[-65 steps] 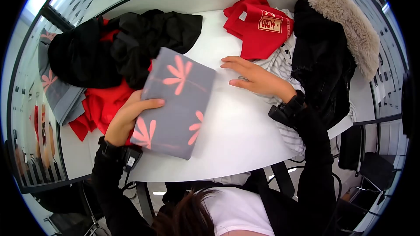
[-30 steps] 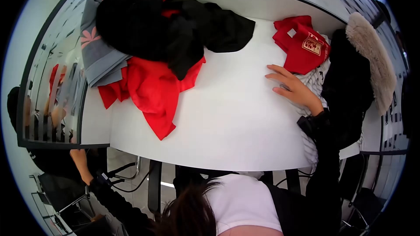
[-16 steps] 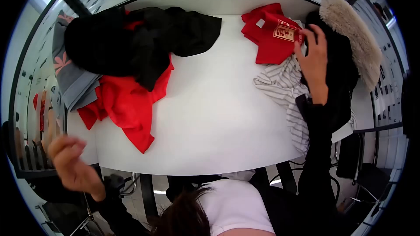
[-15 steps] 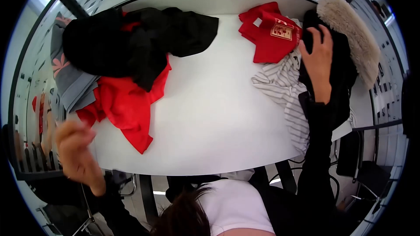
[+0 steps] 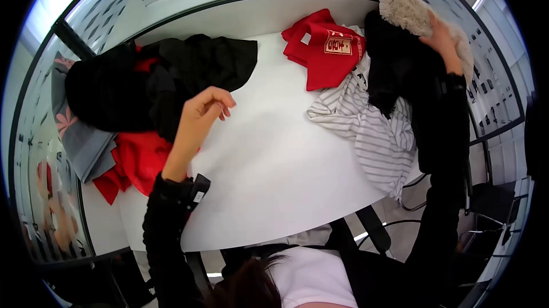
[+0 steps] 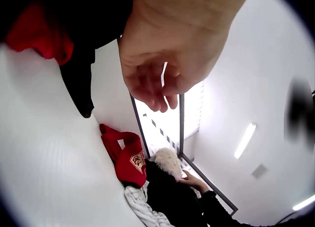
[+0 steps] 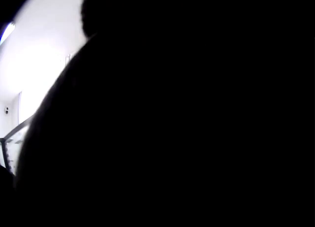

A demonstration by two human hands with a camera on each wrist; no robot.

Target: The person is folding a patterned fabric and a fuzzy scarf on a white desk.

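My right hand (image 5: 443, 39) grips the pale fur trim (image 5: 406, 8) of a black coat (image 5: 392, 59) at the table's right side. Its fingertips are partly lost in the fur, and black cloth fills most of the right wrist view. My left hand (image 5: 203, 111) hovers above the table with loosely curled fingers, holding nothing. In the left wrist view the fingers (image 6: 160, 91) hang down from the palm. A folded red garment (image 5: 326, 51) with a gold-coloured printed patch lies left of the coat. Under these spreads a white striped garment (image 5: 366, 131).
On the left is a heap of black clothing (image 5: 194, 62), a red garment (image 5: 143, 159) and grey flowered cloth (image 5: 86, 142). Low partitions (image 5: 320, 2) bound the back and sides of the white table (image 5: 274, 194). A chair (image 5: 497, 211) stands at lower right.
The grey flowered folded piece left my left hand earlier; that hand went beyond the table's left edge, then returned over the table. My right hand moved from beside the red garment to the coat's fur.
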